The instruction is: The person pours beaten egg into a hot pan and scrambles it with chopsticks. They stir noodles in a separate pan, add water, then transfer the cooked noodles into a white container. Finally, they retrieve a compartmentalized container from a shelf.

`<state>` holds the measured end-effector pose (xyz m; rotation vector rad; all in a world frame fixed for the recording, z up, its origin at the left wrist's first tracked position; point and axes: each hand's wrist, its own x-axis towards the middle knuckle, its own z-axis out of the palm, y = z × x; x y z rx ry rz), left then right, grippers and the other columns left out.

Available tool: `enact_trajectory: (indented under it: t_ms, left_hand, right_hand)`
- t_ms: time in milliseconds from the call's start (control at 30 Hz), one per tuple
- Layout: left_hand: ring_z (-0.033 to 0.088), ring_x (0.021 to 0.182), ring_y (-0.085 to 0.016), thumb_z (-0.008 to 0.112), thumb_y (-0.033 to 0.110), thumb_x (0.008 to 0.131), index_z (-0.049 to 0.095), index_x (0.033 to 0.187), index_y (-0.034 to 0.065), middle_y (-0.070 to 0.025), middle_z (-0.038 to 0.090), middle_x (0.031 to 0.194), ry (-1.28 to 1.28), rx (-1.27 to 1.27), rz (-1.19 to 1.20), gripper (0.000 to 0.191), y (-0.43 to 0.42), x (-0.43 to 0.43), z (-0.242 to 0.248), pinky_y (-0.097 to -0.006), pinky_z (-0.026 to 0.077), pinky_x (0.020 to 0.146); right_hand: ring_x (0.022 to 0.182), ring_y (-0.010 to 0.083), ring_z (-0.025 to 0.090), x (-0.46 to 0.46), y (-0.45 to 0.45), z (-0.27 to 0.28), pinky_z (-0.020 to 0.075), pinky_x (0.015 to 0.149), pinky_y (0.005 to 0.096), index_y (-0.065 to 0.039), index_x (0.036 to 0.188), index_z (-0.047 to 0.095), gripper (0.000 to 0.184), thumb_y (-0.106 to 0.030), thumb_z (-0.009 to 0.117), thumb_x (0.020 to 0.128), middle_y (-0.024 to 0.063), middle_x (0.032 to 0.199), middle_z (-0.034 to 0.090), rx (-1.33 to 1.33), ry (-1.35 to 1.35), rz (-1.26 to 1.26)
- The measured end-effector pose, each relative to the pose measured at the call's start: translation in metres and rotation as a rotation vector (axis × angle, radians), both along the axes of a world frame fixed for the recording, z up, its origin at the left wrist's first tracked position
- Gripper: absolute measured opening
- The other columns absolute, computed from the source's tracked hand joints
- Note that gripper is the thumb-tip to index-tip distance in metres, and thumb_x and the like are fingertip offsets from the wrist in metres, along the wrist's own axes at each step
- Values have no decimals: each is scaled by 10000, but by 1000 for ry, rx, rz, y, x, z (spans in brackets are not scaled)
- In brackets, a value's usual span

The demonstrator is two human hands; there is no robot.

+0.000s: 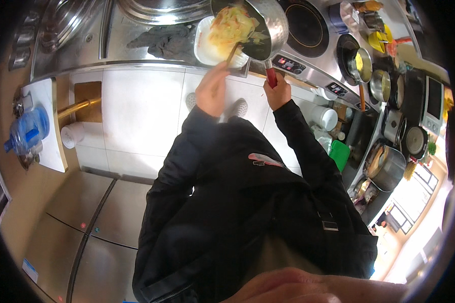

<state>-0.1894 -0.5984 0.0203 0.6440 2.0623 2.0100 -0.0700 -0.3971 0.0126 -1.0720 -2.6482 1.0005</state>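
My right hand [277, 91] grips the red handle [271, 75] of a hammered-metal pan [275, 24]. The pan is tilted, its dark inside facing left over a white rectangular dish [203, 45]. In my left hand [212, 89] is a slim wooden utensil [233, 55], its far end at the food; whether it is a spatula or chopsticks is unclear. Shredded pale-yellow food with orange bits [231, 24], apparently cooked vegetables, lies across the dish and the pan's mouth. The pan partly hides the dish's right side.
Left of the dish, a dark cloth [167, 39] lies on the steel counter. A black round cooktop [305, 28] is right of the pan. Farther right stand a small pan with yellow contents [359, 64] and another metal pan [380, 85]. A refrigerator [87, 235] is at lower left.
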Motion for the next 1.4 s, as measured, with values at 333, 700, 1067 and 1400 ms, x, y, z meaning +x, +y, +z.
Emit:
enact_trajectory:
  t_ms: [333,700,1067,1400]
  left_hand:
    - [629,1173,-265,511,-33,985,662,1111,-64,-208,642,1276,-101,39,115,199,-25,-12,-16,-331,476,997]
    - [645,1132,-260,462,-27,1014,647,1121,-80,-215,622,1291,-137,118,35,220,-40,-43,51,-356,529,993]
    - [642,1144,-226,548,-51,976,678,1094,-52,-185,644,1280,22,27,15,175,36,-32,13,-301,496,979]
    - [635,1152,-247,503,-49,995,657,1100,-90,-221,623,1291,-130,64,104,191,-7,0,15,-326,495,1003]
  right_hand:
    - [766,444,662,-3,10,-1,531,671,471,-29,1030,642,239,-194,662,859,254,802,669,74,40,1]
    - [769,447,655,1,10,2,512,676,481,-29,1000,633,231,-201,668,849,254,782,654,81,80,6]
    - [813,448,654,8,13,12,514,696,486,-43,1008,627,223,-194,665,847,252,828,665,38,30,9]
    - [790,441,662,11,21,10,530,682,478,-58,1085,638,269,-185,671,850,249,808,670,99,44,57]
